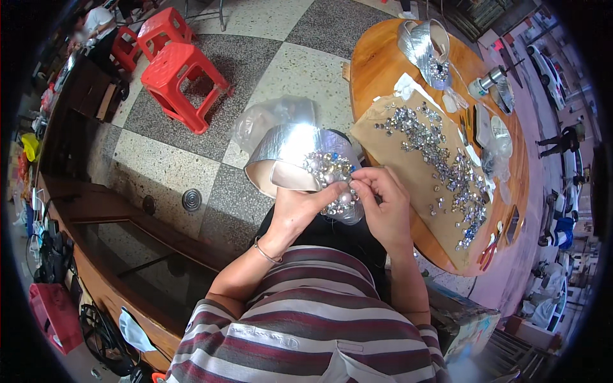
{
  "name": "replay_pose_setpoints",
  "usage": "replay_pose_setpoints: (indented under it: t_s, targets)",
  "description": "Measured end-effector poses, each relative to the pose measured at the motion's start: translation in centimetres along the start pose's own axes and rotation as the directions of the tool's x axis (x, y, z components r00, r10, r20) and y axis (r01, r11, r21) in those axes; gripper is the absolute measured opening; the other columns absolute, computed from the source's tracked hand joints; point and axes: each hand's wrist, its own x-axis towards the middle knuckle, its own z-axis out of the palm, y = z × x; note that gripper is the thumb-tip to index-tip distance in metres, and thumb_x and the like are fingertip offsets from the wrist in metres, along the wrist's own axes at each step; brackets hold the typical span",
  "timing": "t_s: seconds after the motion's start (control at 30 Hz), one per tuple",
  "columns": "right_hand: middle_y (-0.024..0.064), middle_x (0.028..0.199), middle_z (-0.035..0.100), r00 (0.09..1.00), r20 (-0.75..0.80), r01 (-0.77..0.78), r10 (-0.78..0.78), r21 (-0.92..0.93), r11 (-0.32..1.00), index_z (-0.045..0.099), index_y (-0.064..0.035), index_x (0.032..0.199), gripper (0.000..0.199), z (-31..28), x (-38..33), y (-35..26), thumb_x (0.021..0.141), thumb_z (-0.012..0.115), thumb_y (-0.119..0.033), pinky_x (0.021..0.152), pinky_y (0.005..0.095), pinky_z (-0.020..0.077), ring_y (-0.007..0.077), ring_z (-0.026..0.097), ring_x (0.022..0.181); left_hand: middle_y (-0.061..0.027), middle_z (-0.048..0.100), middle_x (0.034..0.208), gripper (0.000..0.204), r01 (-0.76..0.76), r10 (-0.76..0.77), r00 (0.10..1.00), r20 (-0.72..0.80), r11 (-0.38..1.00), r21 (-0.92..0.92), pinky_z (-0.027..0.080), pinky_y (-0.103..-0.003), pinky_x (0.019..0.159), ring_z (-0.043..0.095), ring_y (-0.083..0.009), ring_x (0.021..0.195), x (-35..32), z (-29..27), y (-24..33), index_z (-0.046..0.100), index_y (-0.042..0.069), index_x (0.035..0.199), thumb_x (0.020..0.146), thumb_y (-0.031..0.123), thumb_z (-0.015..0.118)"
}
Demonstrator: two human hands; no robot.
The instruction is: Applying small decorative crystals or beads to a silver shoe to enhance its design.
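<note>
Biggest thing is the round wooden table [377, 57] filling the upper right of the frame, with a tan board [389, 143] lying on it that's covered in loose rhinestones [440, 159]. There's a 2nd silver shoe [424, 48] near the table's top edge and red-handled pliers [488, 252] down at its lower right rim. In the upper left, 2 red plastic stools [182, 80] sit on the checkered floor, and a dark wooden counter [108, 210] curves down the left side. Dead center, the silver shoe [287, 153] is held up over the lap, toe already crusted with gems. The left hand [297, 207] grips it from underneath, fingers wrapped around the toe. The right hand [383, 204] is pinched narrow at the gem patch; whatever's between the fingertips is too small to tell. A clear plastic bag [265, 118] sits just behind the shoe
</note>
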Motion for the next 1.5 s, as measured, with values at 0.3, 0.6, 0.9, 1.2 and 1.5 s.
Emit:
replay_pose_setpoints:
  t_s: [0.3, 0.6, 0.9, 1.2, 1.5]
  targets:
    - [0.0064, 0.077, 0.055, 1.000, -0.017, 0.020, -0.022, -0.079, 0.997, 0.064, -0.0045, 0.099, 0.018, 0.1, -0.3, -0.1, 0.081, 0.061, -0.001, 0.057, 0.0230, 0.0431, 0.0109, 0.053, 0.062, -0.0040, 0.062, 0.089, 0.032, 0.074, -0.071, 0.997, 0.031, 0.994, -0.077, 0.048, -0.025, 0.072, 0.060, -0.0120, 0.079, -0.1, -0.1, 0.4, 0.058, 0.000, 0.099, 0.069, -0.005, 0.070]
    - [0.0093, 0.077, 0.049, 0.968, -0.144, 0.140, -0.203, -0.361, 0.922, 0.064, -0.0087, 0.102, 0.025, -1.3, -1.6, -1.5, 0.079, 0.061, 0.000, 0.059, 0.0315, 0.0442, 0.0231, 0.054, 0.067, -0.0050, 0.062, 0.091, 0.031, 0.075, -0.081, 0.995, -0.061, 0.993, -0.094, 0.049, -0.025, 0.071, 0.060, -0.0124, 0.080, -0.3, 1.4, 0.3, 0.058, 0.000, 0.099, 0.071, -0.004, 0.070]
    - [0.0092, 0.077, 0.051, 0.927, -0.086, 0.279, -0.365, -0.494, 0.823, 0.063, -0.0079, 0.097, 0.019, -1.4, -1.9, -0.5, 0.078, 0.064, -0.004, 0.056, 0.0340, 0.0440, 0.0246, 0.055, 0.064, -0.0040, 0.061, 0.088, 0.026, 0.028, -0.051, 0.990, -0.129, 0.985, -0.170, 0.048, -0.024, 0.070, 0.058, -0.0108, 0.078, -0.9, 3.4, -1.0, 0.059, 0.001, 0.097, 0.074, 0.001, 0.072]
    - [0.0077, 0.081, 0.055, 0.980, -0.119, 0.126, -0.158, -0.242, 0.962, 0.060, -0.0066, 0.094, 0.013, -2.1, -2.0, -0.8, 0.081, 0.062, -0.007, 0.055, 0.0354, 0.0443, 0.0248, 0.057, 0.066, -0.0043, 0.060, 0.090, 0.026, 0.017, -0.059, 0.988, -0.141, 0.960, -0.278, 0.047, -0.024, 0.072, 0.057, -0.0115, 0.081, -1.3, 4.5, -1.4, 0.057, 0.000, 0.098, 0.076, 0.000, 0.070]
    - [0.0099, 0.079, 0.050, 0.986, -0.056, 0.127, -0.160, -0.377, 0.918, 0.053, -0.0053, 0.088, 0.010, -2.7, -2.0, -0.7, 0.081, 0.059, -0.007, 0.057, 0.0377, 0.0452, 0.0289, 0.056, 0.066, -0.0045, 0.060, 0.091, 0.026, 0.017, -0.065, 0.983, -0.170, 0.963, -0.271, 0.047, -0.025, 0.073, 0.057, -0.0119, 0.080, -1.3, 5.4, -2.1, 0.057, 0.001, 0.099, 0.076, 0.000, 0.069]
